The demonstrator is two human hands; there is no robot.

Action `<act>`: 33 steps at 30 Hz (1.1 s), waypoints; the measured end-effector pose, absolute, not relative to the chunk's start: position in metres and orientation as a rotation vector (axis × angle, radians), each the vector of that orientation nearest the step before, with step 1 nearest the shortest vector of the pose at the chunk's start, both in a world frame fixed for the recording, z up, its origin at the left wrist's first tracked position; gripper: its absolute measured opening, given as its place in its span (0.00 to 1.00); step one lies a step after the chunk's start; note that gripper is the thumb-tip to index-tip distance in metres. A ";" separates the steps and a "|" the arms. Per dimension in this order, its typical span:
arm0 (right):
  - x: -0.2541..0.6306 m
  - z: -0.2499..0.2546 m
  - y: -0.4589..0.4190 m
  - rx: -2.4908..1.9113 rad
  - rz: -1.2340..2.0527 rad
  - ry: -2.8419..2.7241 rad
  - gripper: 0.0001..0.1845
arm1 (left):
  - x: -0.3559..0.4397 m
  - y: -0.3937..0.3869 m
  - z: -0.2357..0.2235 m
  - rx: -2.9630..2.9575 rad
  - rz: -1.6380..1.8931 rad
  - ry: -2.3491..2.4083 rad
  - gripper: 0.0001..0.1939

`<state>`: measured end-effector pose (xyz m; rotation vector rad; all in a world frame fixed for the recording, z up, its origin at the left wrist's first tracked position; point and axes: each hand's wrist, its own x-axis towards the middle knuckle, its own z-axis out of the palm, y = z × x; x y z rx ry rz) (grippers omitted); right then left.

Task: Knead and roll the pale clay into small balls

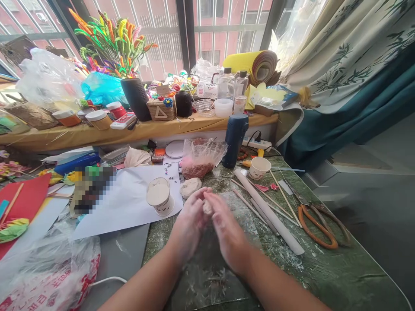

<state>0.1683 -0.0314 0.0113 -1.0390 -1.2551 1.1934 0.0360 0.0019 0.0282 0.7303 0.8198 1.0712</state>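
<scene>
Both hands meet over the middle of the work table, palms facing each other. A small lump of pale clay (pixel 206 208) shows between them. My left hand (pixel 190 222) cups it from the left, white powder on its skin. From the other side my right hand (pixel 224 224) presses against it, fingertips touching those of the left. Just beyond the fingers lies a flattened piece of pale clay (pixel 190 188). A paper cup (pixel 158 198) topped with a clay-coloured disc stands to the left on white paper (pixel 129 211). Most of the lump is hidden by the fingers.
To the right lie a white rolling pin (pixel 269 211), thin sticks and orange-handled scissors (pixel 319 224). Behind stand another paper cup (pixel 259 167), a dark blue flask (pixel 235 140) and a plastic bag of reddish material (pixel 199 162). A crumpled plastic bag (pixel 55 268) sits front left.
</scene>
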 end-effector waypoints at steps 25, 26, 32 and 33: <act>0.123 0.009 -0.050 -0.655 1.825 -0.239 0.21 | 0.019 -0.007 0.034 1.391 1.120 0.835 0.25; 0.125 0.011 -0.050 -0.635 1.823 -0.224 0.21 | 0.018 -0.008 0.035 1.557 1.014 0.781 0.22; 0.141 0.013 -0.035 -0.654 1.621 -0.118 0.18 | 0.023 -0.008 0.033 1.921 0.922 0.685 0.21; 0.144 0.012 -0.032 -0.680 1.586 -0.073 0.16 | 0.023 -0.006 0.030 1.943 0.960 0.715 0.20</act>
